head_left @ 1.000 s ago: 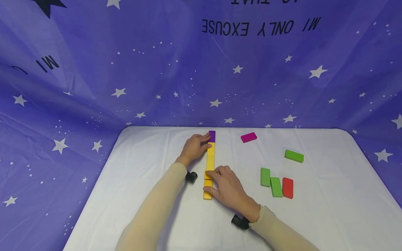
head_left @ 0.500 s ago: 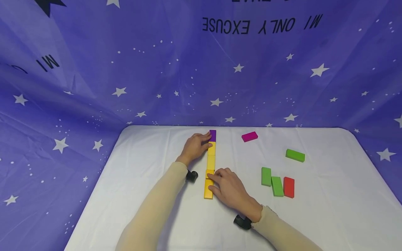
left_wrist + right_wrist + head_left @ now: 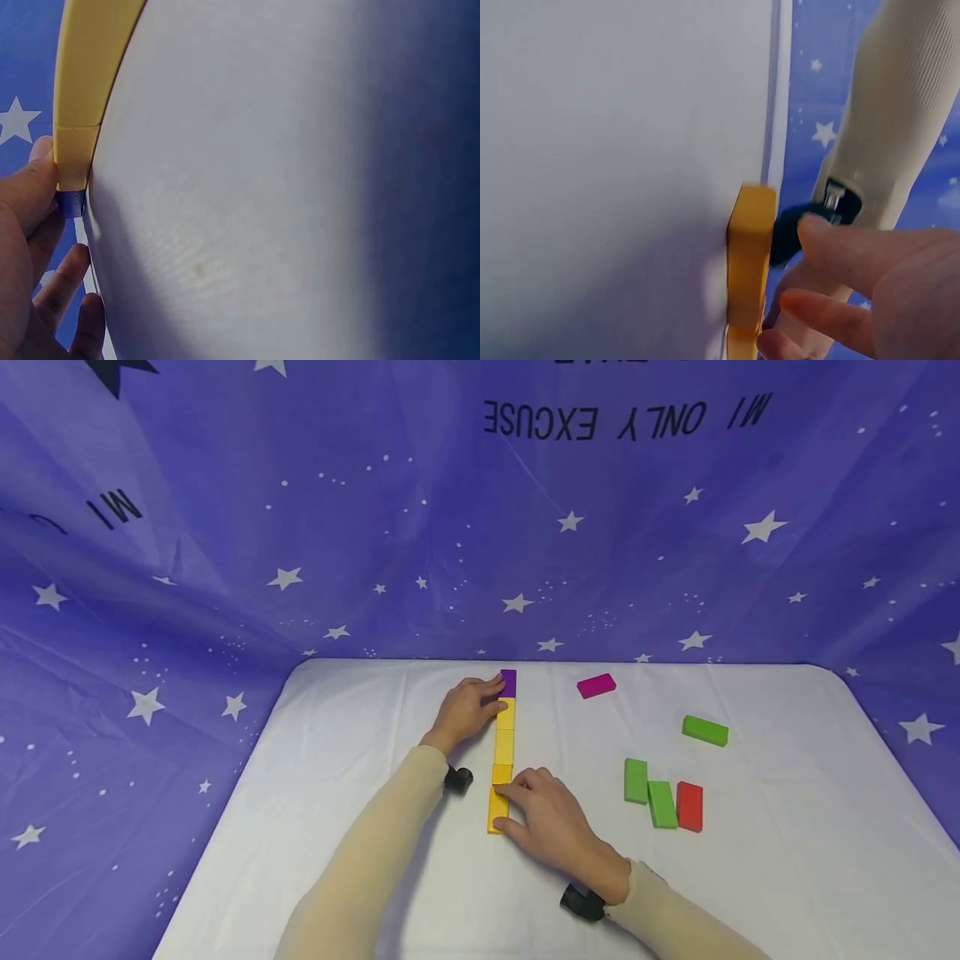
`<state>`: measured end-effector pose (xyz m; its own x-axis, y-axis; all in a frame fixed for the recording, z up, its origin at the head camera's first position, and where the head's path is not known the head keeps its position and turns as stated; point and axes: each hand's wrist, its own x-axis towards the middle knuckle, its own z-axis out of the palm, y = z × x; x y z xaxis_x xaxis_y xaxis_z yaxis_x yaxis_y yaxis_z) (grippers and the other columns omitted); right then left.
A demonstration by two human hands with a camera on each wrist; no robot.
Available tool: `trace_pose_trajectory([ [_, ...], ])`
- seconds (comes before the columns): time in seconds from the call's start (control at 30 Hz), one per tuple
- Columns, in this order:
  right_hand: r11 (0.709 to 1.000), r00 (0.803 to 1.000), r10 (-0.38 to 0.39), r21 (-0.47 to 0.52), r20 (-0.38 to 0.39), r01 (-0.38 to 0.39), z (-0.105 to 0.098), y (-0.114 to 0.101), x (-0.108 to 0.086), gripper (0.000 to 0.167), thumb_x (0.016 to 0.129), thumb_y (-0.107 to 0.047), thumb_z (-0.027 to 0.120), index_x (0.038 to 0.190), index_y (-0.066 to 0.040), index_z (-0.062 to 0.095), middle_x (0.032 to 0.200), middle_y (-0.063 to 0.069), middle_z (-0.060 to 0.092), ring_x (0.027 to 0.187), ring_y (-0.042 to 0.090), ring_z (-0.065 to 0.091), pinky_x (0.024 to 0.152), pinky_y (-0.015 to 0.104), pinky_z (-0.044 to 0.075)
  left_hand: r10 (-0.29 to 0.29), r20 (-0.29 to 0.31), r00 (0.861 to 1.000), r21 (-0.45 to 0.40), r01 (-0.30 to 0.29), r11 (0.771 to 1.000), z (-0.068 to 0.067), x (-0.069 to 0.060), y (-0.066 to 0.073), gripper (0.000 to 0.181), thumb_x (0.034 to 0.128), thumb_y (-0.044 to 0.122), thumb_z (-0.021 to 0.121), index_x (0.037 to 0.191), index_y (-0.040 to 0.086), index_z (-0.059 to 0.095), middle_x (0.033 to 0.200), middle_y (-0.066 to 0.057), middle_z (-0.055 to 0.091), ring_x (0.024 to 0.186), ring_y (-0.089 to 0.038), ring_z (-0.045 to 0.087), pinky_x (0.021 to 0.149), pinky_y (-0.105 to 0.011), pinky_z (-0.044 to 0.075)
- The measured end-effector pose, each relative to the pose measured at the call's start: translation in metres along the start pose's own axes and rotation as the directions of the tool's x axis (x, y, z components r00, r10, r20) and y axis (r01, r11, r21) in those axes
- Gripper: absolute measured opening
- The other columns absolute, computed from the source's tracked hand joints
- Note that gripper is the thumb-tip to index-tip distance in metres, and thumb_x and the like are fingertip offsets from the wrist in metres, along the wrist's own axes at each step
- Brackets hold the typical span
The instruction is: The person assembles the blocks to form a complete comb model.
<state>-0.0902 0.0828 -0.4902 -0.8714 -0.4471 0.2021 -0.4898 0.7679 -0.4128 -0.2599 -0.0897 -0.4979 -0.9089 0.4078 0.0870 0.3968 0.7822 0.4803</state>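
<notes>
In line: purple block (image 3: 509,683) farthest, yellow blocks (image 3: 505,746) mid-row, orange-yellow blocks (image 3: 497,808) nearest.

Head view evenly lit, wrist views dimmer — softly blurred

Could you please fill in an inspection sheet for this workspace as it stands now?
Surface: white table, with faint creases.
Job's things: four yellow blocks in a row, with a purple block at the far end.
Clutter: a pink block, three green blocks and a red block, lying right of the row.
Hands: left hand at the purple block and the yellow one beside it; right hand at the nearest yellow block, contact unclear.
Cables: nothing seen.
Surroundings: purple-blue cloth with white stars and dark lettering.
</notes>
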Motion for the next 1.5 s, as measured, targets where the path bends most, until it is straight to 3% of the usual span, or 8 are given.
trace_pose_trajectory([
  [0.1,1.0,0.999,-0.03,0.0,0.02,0.03,0.0,-0.004,-0.002,0.046,0.077,-0.041,0.087,0.112,-0.013,0.077,0.099,-0.001,0.062,0.089,0.016,0.052,0.075,0.031,0.049,-0.002,-0.005,1.0,0.002,0.002,1.0,0.0,0.0,0.0,0.047,0.0969,0.031,0.068,0.14,0.015,0.059,0.15,0.006,0.05,0.135,-0.025,0.049,0.115,-0.042,0.036],
  [0.3,0.999,0.998,0.001,-0.037,0.061,0.001,0.003,-0.006,-0.004,0.045,0.075,-0.037,0.089,0.112,-0.014,0.077,0.1,-0.001,0.061,0.09,0.017,0.052,0.076,0.03,0.049,-0.008,0.002,1.0,-0.001,0.008,1.0,0.0,0.001,0.0,0.047,0.0972,0.031,0.068,0.14,0.015,0.059,0.151,0.007,0.049,0.135,-0.025,0.049,0.116,-0.042,0.036],
  [0.83,0.998,0.998,0.045,-0.05,0.04,-0.043,0.004,-0.005,-0.004,0.043,0.074,-0.034,0.089,0.111,-0.015,0.079,0.096,-0.002,0.064,0.086,0.016,0.054,0.072,0.029,0.049,0.001,0.003,1.0,-0.018,-0.001,1.0,0.0,0.0,0.002,0.047,0.0973,0.031,0.068,0.14,0.014,0.059,0.151,0.006,0.049,0.135,-0.025,0.049,0.115,-0.044,0.036],
  [1.1,0.998,0.996,0.058,-0.037,0.067,-0.055,0.002,-0.002,-0.002,0.053,0.075,-0.04,0.088,0.12,-0.015,0.073,0.099,-0.002,0.064,0.091,0.016,0.055,0.078,0.032,0.051,-0.007,0.005,1.0,-0.009,0.007,1.0,-0.001,0.0,-0.001,0.048,0.0975,0.033,0.067,0.141,0.015,0.059,0.151,0.008,0.049,0.135,-0.024,0.049,0.115,-0.043,0.036],
  [1.27,0.997,0.996,0.077,-0.005,0.047,-0.077,-0.012,0.004,-0.006,0.065,0.073,-0.048,0.087,0.127,-0.015,0.069,0.105,-0.003,0.066,0.097,0.015,0.057,0.083,0.034,0.052,-0.002,0.0,1.0,0.0,0.002,1.0,0.0,0.001,-0.003,0.047,0.0975,0.034,0.067,0.14,0.015,0.059,0.15,0.007,0.05,0.134,-0.024,0.049,0.115,-0.043,0.037],
  [1.5,0.983,0.985,0.165,0.092,-0.055,-0.159,-0.051,0.031,-0.02,0.061,0.075,-0.037,0.089,0.128,-0.013,0.068,0.114,0.002,0.068,0.105,0.021,0.059,0.088,0.041,0.054,-0.009,0.012,1.0,-0.013,0.009,1.0,0.001,0.001,-0.002,0.047,0.0972,0.033,0.068,0.14,0.015,0.059,0.151,0.008,0.049,0.134,-0.025,0.049,0.115,-0.043,0.036],
])
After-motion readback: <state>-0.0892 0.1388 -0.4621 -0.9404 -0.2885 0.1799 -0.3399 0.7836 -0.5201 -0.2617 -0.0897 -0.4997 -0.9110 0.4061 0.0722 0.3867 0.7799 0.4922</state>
